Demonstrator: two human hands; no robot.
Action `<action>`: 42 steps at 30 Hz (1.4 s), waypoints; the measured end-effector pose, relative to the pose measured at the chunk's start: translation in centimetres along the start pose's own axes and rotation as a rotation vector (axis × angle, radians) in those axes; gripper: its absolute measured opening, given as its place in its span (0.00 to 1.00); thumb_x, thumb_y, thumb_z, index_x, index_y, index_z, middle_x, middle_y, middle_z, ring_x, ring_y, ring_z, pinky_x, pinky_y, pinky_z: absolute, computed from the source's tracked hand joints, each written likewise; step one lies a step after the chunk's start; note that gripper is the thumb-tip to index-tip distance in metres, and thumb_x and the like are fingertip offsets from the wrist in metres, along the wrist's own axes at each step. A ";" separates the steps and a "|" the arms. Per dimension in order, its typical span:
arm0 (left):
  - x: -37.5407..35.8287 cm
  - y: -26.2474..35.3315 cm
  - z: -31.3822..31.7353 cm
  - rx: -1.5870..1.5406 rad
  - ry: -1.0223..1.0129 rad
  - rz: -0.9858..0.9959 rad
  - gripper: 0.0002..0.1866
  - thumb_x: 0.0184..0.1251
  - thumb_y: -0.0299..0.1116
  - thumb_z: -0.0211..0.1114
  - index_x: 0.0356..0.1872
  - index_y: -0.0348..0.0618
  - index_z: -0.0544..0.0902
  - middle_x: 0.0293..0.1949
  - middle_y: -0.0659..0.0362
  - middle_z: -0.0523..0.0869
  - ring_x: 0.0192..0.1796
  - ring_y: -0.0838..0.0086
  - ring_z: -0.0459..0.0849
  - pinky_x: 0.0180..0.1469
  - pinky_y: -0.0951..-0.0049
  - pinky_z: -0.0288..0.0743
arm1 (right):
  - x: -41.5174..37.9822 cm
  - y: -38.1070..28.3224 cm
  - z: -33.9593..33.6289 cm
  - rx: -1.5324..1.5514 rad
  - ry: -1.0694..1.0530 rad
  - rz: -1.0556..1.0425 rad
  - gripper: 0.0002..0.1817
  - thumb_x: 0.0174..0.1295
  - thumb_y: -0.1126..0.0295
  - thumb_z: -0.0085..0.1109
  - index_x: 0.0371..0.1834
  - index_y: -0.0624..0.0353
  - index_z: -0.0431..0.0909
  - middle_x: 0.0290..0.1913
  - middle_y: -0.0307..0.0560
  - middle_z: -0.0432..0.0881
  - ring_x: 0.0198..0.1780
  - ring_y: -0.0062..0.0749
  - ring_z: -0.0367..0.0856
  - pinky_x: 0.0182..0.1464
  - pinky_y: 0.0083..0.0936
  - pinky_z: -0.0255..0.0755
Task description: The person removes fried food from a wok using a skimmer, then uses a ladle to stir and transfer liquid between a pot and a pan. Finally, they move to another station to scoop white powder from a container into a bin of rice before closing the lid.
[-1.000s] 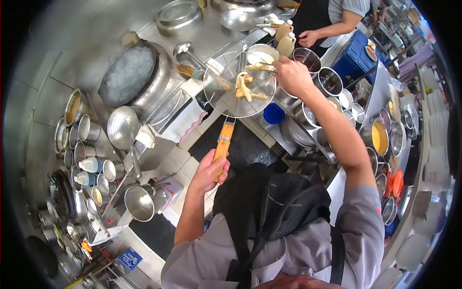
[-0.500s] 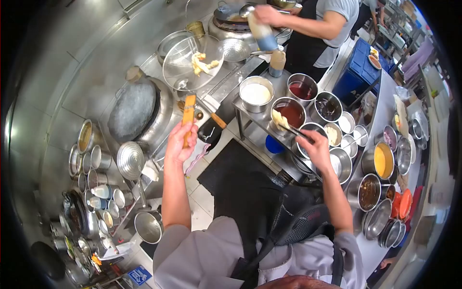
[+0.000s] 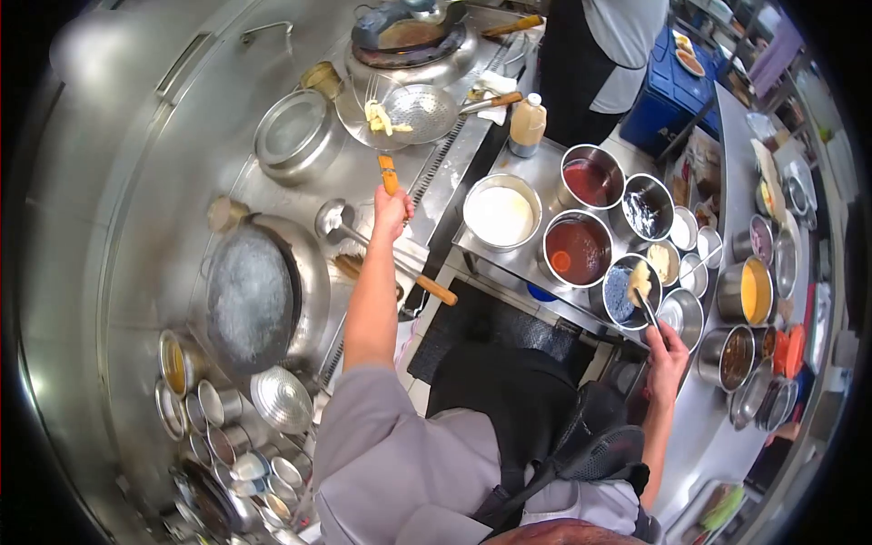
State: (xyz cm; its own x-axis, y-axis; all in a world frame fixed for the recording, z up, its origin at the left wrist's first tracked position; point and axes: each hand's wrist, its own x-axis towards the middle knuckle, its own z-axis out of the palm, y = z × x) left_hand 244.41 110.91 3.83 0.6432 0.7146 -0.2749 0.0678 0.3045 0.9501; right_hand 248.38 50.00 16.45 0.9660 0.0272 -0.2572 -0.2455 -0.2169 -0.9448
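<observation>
My left hand [image 3: 391, 213] is closed round the orange wooden handle [image 3: 388, 173] of a wire strainer [image 3: 352, 111]. Pale yellow strips [image 3: 382, 119] lie in the strainer, which overlaps a perforated ladle [image 3: 422, 113]. On the right, my right hand [image 3: 667, 357] grips dark tongs [image 3: 648, 312]. A pale yellow piece [image 3: 639, 280] is at their tips, over a metal pot with grey-blue contents [image 3: 619, 292]. Just left and behind stands a pot of red-brown sauce [image 3: 579, 247].
A large wok [image 3: 247, 298] sits at the left, another wok [image 3: 409, 34] at the back. A pot of white liquid [image 3: 501, 216] and a bottle [image 3: 527, 125] stand on the cart. Another person [image 3: 609, 64] stands behind it. A ladle's wooden handle [image 3: 436, 290] juts over the stove edge.
My left hand has moved forward with the strainer, lowering it toward the perforated ladle. My right hand has shifted from the red-brown sauce to the grey-blue pot. The other person's arm has left view.
</observation>
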 end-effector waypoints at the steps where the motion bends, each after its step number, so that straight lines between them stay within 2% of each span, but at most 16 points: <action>1: 1.3 -0.6 0.3 0.089 0.019 0.025 0.07 0.73 0.26 0.57 0.44 0.42 0.67 0.26 0.58 0.76 0.18 0.74 0.74 0.18 0.70 0.71 | -0.6 0.0 -0.2 0.012 0.045 0.017 0.19 0.65 0.70 0.70 0.56 0.66 0.84 0.27 0.27 0.76 0.22 0.07 0.60 0.23 0.13 0.49; 4: 3.3 -1.4 1.8 0.284 0.126 0.045 0.09 0.73 0.26 0.56 0.49 0.41 0.66 0.27 0.56 0.77 0.18 0.74 0.76 0.18 0.69 0.72 | -2.5 -0.2 -1.1 0.061 0.124 0.065 0.19 0.66 0.68 0.69 0.57 0.65 0.83 0.27 0.26 0.74 0.22 0.07 0.60 0.23 0.12 0.49; 5: 3.7 -1.3 2.2 0.473 0.174 0.047 0.14 0.72 0.28 0.57 0.54 0.40 0.66 0.31 0.49 0.81 0.27 0.61 0.86 0.28 0.58 0.80 | -2.6 0.4 -1.8 0.067 0.175 0.049 0.19 0.66 0.68 0.69 0.57 0.65 0.83 0.27 0.26 0.74 0.22 0.07 0.60 0.23 0.12 0.50; 6: 4.3 -1.7 2.4 0.476 0.159 0.049 0.14 0.72 0.28 0.57 0.54 0.40 0.66 0.31 0.49 0.81 0.27 0.61 0.86 0.28 0.58 0.80 | -2.9 0.8 -2.1 0.073 0.224 0.032 0.19 0.67 0.67 0.69 0.57 0.65 0.83 0.27 0.26 0.74 0.22 0.06 0.60 0.23 0.12 0.50; 8: 5.1 -2.4 2.9 1.020 0.380 0.312 0.19 0.70 0.30 0.60 0.58 0.40 0.67 0.38 0.43 0.84 0.42 0.47 0.88 0.43 0.49 0.81 | -3.3 0.9 -2.6 0.106 0.262 0.032 0.18 0.67 0.67 0.69 0.56 0.64 0.83 0.27 0.26 0.74 0.22 0.06 0.59 0.23 0.11 0.52; 11: 3.6 -0.3 4.8 1.085 0.358 0.111 0.22 0.67 0.30 0.62 0.59 0.42 0.67 0.45 0.41 0.84 0.51 0.39 0.84 0.53 0.44 0.77 | -3.3 1.4 -3.8 0.207 0.343 0.011 0.18 0.68 0.67 0.69 0.56 0.64 0.82 0.28 0.28 0.75 0.22 0.07 0.60 0.22 0.11 0.52; 18: 1.7 0.5 6.1 1.207 0.443 0.122 0.24 0.64 0.28 0.64 0.58 0.42 0.66 0.50 0.40 0.83 0.50 0.41 0.85 0.52 0.45 0.78 | -2.1 2.5 -8.9 0.295 0.458 -0.039 0.19 0.67 0.67 0.70 0.58 0.63 0.81 0.30 0.30 0.77 0.22 0.06 0.61 0.21 0.10 0.50; 24: 5.7 -4.0 3.5 0.742 0.538 0.242 0.17 0.65 0.27 0.62 0.52 0.39 0.69 0.38 0.47 0.84 0.42 0.49 0.87 0.44 0.51 0.80 | -0.3 3.2 -11.9 0.312 0.489 -0.046 0.18 0.67 0.66 0.69 0.58 0.61 0.81 0.30 0.27 0.74 0.22 0.04 0.59 0.20 0.10 0.47; 26: 8.2 -4.6 0.9 0.013 0.202 0.017 0.12 0.63 0.25 0.62 0.46 0.39 0.74 0.32 0.53 0.83 0.33 0.58 0.84 0.35 0.55 0.77 | 0.1 2.2 -12.1 0.264 0.506 -0.012 0.19 0.68 0.65 0.68 0.58 0.61 0.81 0.29 0.26 0.74 0.22 0.04 0.59 0.21 0.10 0.47; 28: 8.0 -3.7 -2.5 0.554 -0.061 0.255 0.11 0.63 0.31 0.64 0.44 0.38 0.80 0.30 0.57 0.82 0.31 0.63 0.82 0.32 0.58 0.75 | 0.3 2.0 -12.4 0.237 0.542 0.002 0.23 0.66 0.62 0.70 0.59 0.63 0.82 0.27 0.23 0.72 0.21 0.06 0.58 0.22 0.12 0.47; 30: 7.2 -2.3 -2.5 0.002 0.011 0.118 0.03 0.67 0.30 0.62 0.35 0.43 0.78 0.27 0.62 0.77 0.29 0.70 0.75 0.32 0.66 0.69 | 0.6 1.7 -13.6 0.342 0.534 -0.029 0.21 0.66 0.60 0.70 0.58 0.60 0.83 0.29 0.24 0.74 0.23 0.07 0.60 0.23 0.12 0.49; 32: 8.2 -2.3 -4.7 -0.342 -0.006 0.024 0.11 0.70 0.28 0.60 0.26 0.52 0.72 0.21 0.68 0.68 0.26 0.80 0.67 0.31 0.76 0.62 | 1.5 0.6 -15.4 0.427 0.553 -0.036 0.19 0.66 0.62 0.70 0.55 0.61 0.84 0.29 0.26 0.76 0.23 0.07 0.61 0.23 0.12 0.50; 34: 2.6 0.1 -4.3 -0.328 0.053 0.054 0.12 0.73 0.30 0.59 0.26 0.53 0.72 0.22 0.69 0.70 0.26 0.81 0.67 0.28 0.76 0.60 | 3.6 0.7 -19.2 0.507 0.553 -0.117 0.19 0.66 0.62 0.70 0.55 0.61 0.84 0.28 0.26 0.75 0.22 0.07 0.62 0.23 0.12 0.50; 35: 0.4 0.2 -5.1 -0.373 -0.063 0.094 0.11 0.75 0.33 0.60 0.28 0.52 0.73 0.24 0.69 0.72 0.26 0.80 0.68 0.28 0.77 0.62 | 5.3 0.9 -21.7 0.479 0.589 -0.151 0.18 0.65 0.62 0.70 0.54 0.61 0.84 0.28 0.26 0.75 0.21 0.07 0.62 0.22 0.12 0.50; 38: -6.7 0.8 -3.9 -0.356 0.173 0.084 0.10 0.79 0.41 0.59 0.36 0.50 0.76 0.27 0.68 0.76 0.26 0.82 0.71 0.29 0.80 0.67 | 10.8 -0.9 -28.9 0.335 0.745 -0.210 0.16 0.65 0.62 0.71 0.49 0.62 0.86 0.25 0.26 0.73 0.19 0.08 0.60 0.19 0.15 0.48; 42: -15.4 -1.0 -1.8 -0.192 0.330 0.073 0.15 0.79 0.46 0.60 0.32 0.51 0.78 0.25 0.69 0.80 0.24 0.83 0.73 0.28 0.81 0.69 | 24.7 1.3 -42.5 -0.081 0.911 -0.279 0.20 0.61 0.54 0.70 0.46 0.59 0.89 0.23 0.37 0.80 0.21 0.20 0.74 0.24 0.23 0.66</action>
State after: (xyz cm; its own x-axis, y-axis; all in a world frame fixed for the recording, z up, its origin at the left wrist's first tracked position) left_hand 233.04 100.76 6.80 0.3593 0.8933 -0.2700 -0.1331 0.3354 0.9326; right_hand 275.35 8.94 17.46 0.6892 -0.6747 0.2643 -0.0235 -0.3853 -0.9225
